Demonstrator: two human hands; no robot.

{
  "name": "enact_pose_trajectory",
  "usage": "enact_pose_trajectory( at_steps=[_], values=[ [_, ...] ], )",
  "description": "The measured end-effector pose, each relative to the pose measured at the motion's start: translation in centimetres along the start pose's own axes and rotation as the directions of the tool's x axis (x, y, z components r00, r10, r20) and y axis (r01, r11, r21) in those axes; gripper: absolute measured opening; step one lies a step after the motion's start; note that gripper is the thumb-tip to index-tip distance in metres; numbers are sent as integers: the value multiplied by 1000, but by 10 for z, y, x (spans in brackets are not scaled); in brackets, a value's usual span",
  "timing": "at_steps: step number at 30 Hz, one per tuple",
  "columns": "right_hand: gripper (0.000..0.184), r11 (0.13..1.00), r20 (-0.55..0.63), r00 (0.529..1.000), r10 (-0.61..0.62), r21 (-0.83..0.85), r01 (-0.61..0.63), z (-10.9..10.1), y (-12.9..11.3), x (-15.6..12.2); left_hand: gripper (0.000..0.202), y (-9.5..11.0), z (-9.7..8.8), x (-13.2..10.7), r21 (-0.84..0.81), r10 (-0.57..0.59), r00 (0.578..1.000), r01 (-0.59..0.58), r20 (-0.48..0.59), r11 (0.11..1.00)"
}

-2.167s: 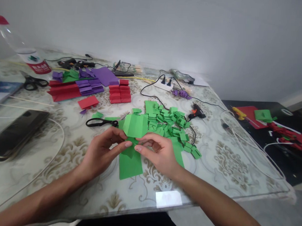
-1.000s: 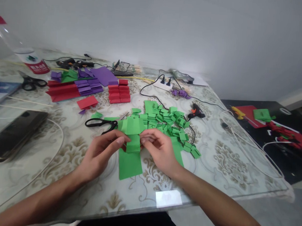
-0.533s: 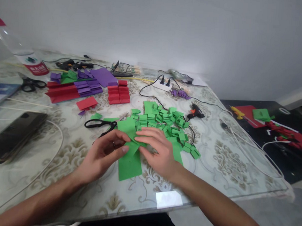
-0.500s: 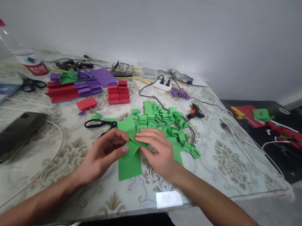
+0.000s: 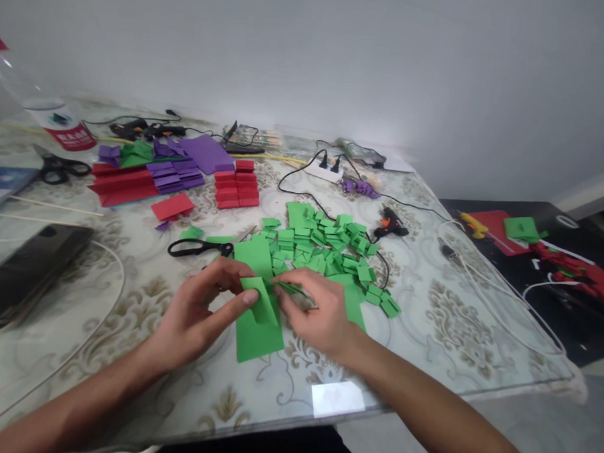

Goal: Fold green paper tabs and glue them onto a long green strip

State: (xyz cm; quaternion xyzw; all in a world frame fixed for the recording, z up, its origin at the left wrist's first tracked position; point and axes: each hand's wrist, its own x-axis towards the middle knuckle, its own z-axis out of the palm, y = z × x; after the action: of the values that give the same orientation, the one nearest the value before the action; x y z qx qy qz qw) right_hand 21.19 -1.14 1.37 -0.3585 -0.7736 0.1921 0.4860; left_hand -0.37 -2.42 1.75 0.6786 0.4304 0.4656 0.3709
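Between thumb and fingers, my left hand (image 5: 204, 307) pinches a small piece of green paper (image 5: 258, 303) with a crease along it. My right hand (image 5: 319, 307) is closed on the right-hand part of green paper, its fingertips meeting the piece; whether this is the same sheet I cannot tell. Beneath them a longer green paper strip (image 5: 259, 341) lies flat on the table. Just beyond, a heap of small folded green paper pieces (image 5: 326, 244) spreads out. Black-handled scissors (image 5: 195, 247) lie left of the heap, blades partly under the paper.
Folded red papers (image 5: 237, 187) and purple papers (image 5: 177, 175) lie at the back left, near a bottle (image 5: 69, 126). A phone (image 5: 32, 268) rests at the left. Behind the heap are a glue gun (image 5: 391, 224) and a white power strip (image 5: 324, 169) with cables. The table's right edge borders a black surface (image 5: 510, 276).
The green piece has turned in my hands and now stands more upright, its creased face showing. My right fingers have drawn from lying over it into a pinch at its right side.
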Motion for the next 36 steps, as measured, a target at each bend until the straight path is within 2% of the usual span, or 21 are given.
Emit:
enact_pose_trajectory(
  at_steps=[5, 12, 16, 20, 23, 25, 28, 33, 36],
  values=[
    [10, 999, -6, 1000, -28, 22, 28, 1, -1, -1, 13, 1, 4, 1, -44, -55, 998, 54, -13, 998],
    [8, 998, 20, 999, 38, 58, -39, 0, -3, -2, 22, 0, 6, 3, -140, -163, 986, 156, -37, 978],
    [6, 977, 34, 986, 162, 132, -165, 2, -3, -2, 20, -3, 6, 5, -201, -173, 982, 155, -75, 967],
    [10, 917, 53, 939, 340, 204, -344, 5, 0, -2, 34, -4, 3, 2, -259, -127, 992, 127, 15, 958],
    [14, 861, 70, 905, 420, 285, -421, 7, 1, -2, 42, -6, 4, 0, -269, -127, 990, 141, 68, 953],
    [16, 828, 97, 894, 438, 344, -443, 9, 2, -3, 40, -8, 8, 1, -286, -161, 986, 168, 49, 943],
    [18, 808, 126, 886, 446, 370, -459, 10, 1, -3, 36, -12, 14, 3, -323, -190, 981, 168, -38, 931],
    [23, 807, 129, 885, 448, 368, -462, 10, -1, -3, 22, -10, 14, 4, -213, -157, 985, 139, -71, 967],
    [26, 818, 93, 899, 429, 382, -430, 9, -1, -3, 15, -6, 12, 4, -93, -71, 995, 65, -67, 994]
  ],
)
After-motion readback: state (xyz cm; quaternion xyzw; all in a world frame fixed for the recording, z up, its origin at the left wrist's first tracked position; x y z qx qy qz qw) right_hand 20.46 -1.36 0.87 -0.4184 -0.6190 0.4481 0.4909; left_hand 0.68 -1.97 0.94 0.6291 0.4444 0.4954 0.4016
